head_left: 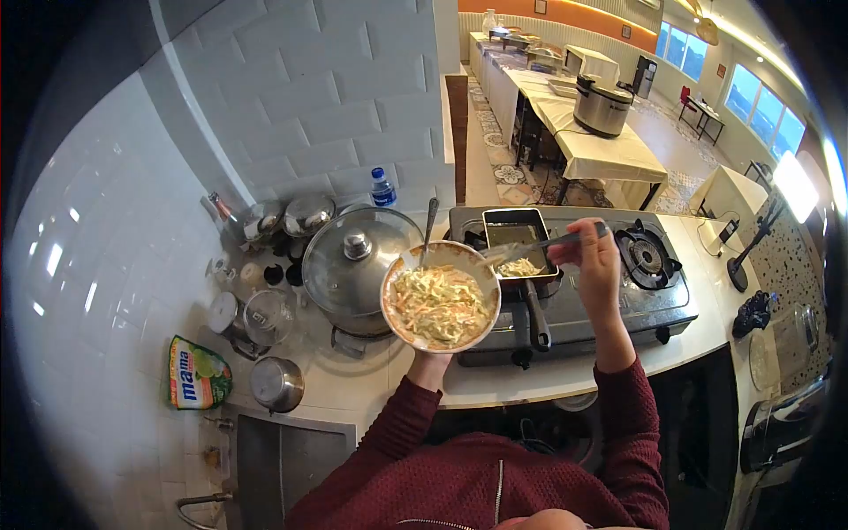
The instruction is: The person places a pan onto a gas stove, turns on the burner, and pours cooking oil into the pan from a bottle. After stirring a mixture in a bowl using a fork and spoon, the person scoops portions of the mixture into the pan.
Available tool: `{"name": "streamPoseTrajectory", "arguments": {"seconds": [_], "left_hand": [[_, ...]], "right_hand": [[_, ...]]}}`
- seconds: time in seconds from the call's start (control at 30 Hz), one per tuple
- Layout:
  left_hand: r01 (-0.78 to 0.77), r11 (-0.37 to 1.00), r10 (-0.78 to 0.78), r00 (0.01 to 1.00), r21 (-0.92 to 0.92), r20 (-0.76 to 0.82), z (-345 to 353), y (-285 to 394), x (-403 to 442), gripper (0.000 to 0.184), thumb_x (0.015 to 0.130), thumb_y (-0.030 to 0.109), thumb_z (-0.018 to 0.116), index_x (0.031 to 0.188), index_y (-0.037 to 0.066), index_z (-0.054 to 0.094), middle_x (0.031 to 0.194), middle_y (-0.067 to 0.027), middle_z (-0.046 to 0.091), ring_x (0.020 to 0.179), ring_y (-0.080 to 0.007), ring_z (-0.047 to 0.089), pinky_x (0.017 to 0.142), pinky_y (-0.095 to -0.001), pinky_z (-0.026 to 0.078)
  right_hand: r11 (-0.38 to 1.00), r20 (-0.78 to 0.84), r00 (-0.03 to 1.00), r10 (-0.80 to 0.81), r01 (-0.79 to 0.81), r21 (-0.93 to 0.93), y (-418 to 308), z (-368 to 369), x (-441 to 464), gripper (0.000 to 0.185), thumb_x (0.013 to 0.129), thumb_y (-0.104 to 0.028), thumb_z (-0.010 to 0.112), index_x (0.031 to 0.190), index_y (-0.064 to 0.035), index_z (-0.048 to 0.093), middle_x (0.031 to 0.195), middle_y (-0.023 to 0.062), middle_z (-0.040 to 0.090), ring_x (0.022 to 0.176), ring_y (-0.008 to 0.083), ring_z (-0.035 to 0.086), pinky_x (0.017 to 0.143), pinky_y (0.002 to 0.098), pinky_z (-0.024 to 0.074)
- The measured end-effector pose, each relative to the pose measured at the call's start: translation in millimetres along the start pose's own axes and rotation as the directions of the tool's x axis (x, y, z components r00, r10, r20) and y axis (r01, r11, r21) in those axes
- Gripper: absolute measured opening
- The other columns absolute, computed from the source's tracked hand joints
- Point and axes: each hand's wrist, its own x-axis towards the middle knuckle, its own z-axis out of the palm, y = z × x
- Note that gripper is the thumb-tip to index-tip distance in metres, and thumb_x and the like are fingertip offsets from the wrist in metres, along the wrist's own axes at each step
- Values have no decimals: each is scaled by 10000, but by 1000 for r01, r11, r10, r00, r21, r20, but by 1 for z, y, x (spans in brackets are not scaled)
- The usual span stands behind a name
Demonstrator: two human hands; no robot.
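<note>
Head view: left hand (430,367) under the bowl (483,270) of shredded mix (442,305); its fingers hidden, grip can't be told. Right hand (592,254), fingers closed round a utensil (543,244), long axis crosswise over the square pan (514,233), tip near bowl's rim. Pan on stove (574,322), just left of right hand, the nearer; handle (535,320) points toward the person.

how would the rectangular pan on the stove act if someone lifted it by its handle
The pan will probably stay stiff, as its straight-sided shape looks rigid. Its only visible handle juts from the near end, so the far end may dip. The small heap of shredded mix inside could slide if tilted.
</note>
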Motion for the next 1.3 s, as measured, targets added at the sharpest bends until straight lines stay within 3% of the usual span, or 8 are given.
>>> {"name": "streamPoseTrajectory", "arguments": {"seconds": [0.07, 0.17, 0.27, 0.33, 0.43, 0.57, 0.97, 1.3], "left_hand": [[56, 990, -26, 975, -130, 221, -4, -6, 4, 671, 889, 609, 338, 1387, 159, 322, 1373, -138, 402, 1246, -314, 421, 1006, -518, 397], [178, 938, -138, 979, -296, 151, -3, -12, 3, 668, 896, 603, 327, 1387, 149, 317, 1377, -146, 393, 1248, -323, 416, 1012, -525, 388], [99, 990, -94, 994, -102, 48, 1, -14, -4, 626, 917, 559, 335, 1382, 140, 319, 1377, -142, 394, 1231, -304, 440, 986, -496, 427], [45, 995, -45, 999, 90, -5, -1, -16, -6, 603, 924, 531, 351, 1379, 137, 325, 1362, -136, 414, 1217, -293, 459, 969, -464, 456], [89, 995, -90, 995, -52, -31, 1, -15, -6, 602, 920, 527, 370, 1372, 131, 338, 1346, -137, 434, 1197, -299, 479, 959, -473, 464], [139, 986, -141, 990, -88, -19, -9, -15, -9, 601, 919, 525, 375, 1370, 130, 342, 1343, -136, 438, 1193, -299, 484, 954, -477, 467], [188, 978, -190, 982, -88, -14, -18, -12, -10, 596, 916, 518, 393, 1361, 124, 357, 1334, -135, 452, 1175, -300, 503, 935, -489, 479], [181, 983, -181, 980, -17, -87, -13, -14, -8, 577, 922, 520, 370, 1336, 119, 395, 1313, -130, 477, 1169, -293, 511, 933, -498, 477]], "right_hand": [[971, 46, 998, -38, 48, -236, -23, 16, -11, 235, 987, -188, 401, 915, 4, 516, 699, 112, 646, 614, 175, 663, 536, 273, 518], [849, 166, 965, -204, 259, -461, -41, 29, -21, 199, 974, -156, 421, 898, 7, 505, 652, 122, 627, 634, 221, 677, 523, 295, 513], [826, 246, 953, -179, 281, -488, -29, 32, -27, 175, 964, -139, 432, 870, -5, 495, 633, 126, 612, 618, 247, 674, 512, 312, 506], [879, 203, 975, -87, 171, -444, -16, 36, -32, 190, 968, -147, 419, 864, -8, 496, 608, 106, 615, 569, 208, 664, 502, 301, 502], [968, 53, 999, 10, 4, -251, 6, 30, -31, 272, 994, -201, 372, 828, -24, 495, 616, 56, 599, 508, 112, 603, 476, 219, 470], [984, 6, 985, 171, -170, -46, 25, 22, -26, 276, 999, -268, 356, 873, -49, 465, 611, 66, 596, 499, 121, 600, 458, 212, 474], [906, 75, 938, 338, -346, 243, 28, 27, -21, 274, 992, -307, 366, 882, -73, 458, 613, 93, 603, 519, 144, 604, 481, 226, 476], [842, -9, 889, 457, -430, 327, 31, 19, -14, 215, 972, -246, 386, 896, -68, 478, 626, 115, 615, 517, 165, 604, 480, 240, 487]]}}
